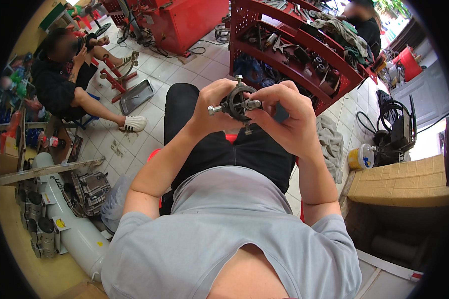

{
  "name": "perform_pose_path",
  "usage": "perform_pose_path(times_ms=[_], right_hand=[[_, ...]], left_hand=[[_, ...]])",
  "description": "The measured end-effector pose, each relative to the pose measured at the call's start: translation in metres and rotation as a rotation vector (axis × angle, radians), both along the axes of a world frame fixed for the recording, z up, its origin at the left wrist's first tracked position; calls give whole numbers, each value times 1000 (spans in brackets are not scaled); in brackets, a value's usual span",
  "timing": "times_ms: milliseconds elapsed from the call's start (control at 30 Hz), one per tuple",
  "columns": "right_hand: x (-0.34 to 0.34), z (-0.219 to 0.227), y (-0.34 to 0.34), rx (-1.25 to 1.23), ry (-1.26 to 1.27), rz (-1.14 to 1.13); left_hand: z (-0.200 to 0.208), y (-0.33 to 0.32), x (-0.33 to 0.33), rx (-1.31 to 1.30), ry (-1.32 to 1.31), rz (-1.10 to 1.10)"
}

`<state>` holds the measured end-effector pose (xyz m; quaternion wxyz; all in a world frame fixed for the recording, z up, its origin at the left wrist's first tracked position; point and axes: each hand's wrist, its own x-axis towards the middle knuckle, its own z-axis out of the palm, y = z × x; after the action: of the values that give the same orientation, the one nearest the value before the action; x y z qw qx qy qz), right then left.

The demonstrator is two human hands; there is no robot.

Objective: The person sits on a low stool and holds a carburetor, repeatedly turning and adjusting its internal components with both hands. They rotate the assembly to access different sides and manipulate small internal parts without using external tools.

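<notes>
Above my lap I hold a dark metal ring with bolts sticking out of its rim. One bolt points up, one down and one to the left, each with a bright metal end. My left hand is closed round the ring's left side. From the right, my right hand pinches at the ring's edge, beside a short metal pin that crosses the opening. Its fingertips partly hide where the pin ends. What the ring belongs to, I cannot tell.
A red tool cart with loose tools stands ahead. Front left, a person sits near a red stand and a grey tray. A white cylinder lies at my left. A bucket and grey cloth are right.
</notes>
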<state>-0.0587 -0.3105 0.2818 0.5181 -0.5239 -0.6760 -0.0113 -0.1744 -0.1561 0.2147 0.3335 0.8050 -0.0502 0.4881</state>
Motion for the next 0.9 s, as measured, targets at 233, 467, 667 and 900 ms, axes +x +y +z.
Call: perform_pose_path(times_ms=[233, 467, 667, 900], right_hand=[[-1, -1, 1, -4, 44, 27], [0, 0, 0, -52, 60, 62], [0, 1, -1, -65, 63, 71], [1, 2, -1, -75, 67, 78]], left_hand=[[-2, 1, 0, -4, 3, 3], [-2, 0, -1, -18, 24, 1], [-1, 0, -1, -9, 9, -6], [-2, 2, 0, 1, 9, -7]])
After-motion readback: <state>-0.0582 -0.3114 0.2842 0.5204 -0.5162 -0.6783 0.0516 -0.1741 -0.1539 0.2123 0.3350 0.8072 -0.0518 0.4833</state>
